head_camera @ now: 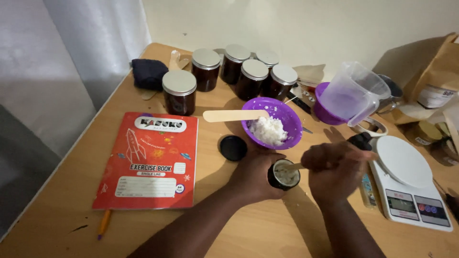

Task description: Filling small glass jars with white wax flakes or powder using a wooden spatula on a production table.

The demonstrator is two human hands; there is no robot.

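Head view, lower centre of frame: both forearms come up from the bottom edge. Left hand (pixel 253 176) wraps around a small dark jar (pixel 284 175), grip closed on its side, jar standing on the tabletop (pixel 57 210) at centre-right. Right hand (pixel 334 169) is fisted, knuckles up, grip tight on a pale wooden stick (pixel 293 166) whose tip sits in the whitish fill of the jar. Most of the stick is hidden inside the fist; fingertips not visible.

Just above the jar: purple bowl (pixel 272 122) with white crumbly stuff, a flat wooden spatula (pixel 234 115) resting across its left rim. Black lid (pixel 233 147) lies flat, left of the jar, near the left hand.

Red exercise book (pixel 148 160) left of centre, a pencil half hidden under its lower edge. Kitchen scale (pixel 411 184) at right, partly blocked by the right hand. Dark metal-lidded jars (pixel 239 71) cluster at upper centre. Clear measuring jug (pixel 356 91) tilted in upper right. Brown bags at right edge are cut off.
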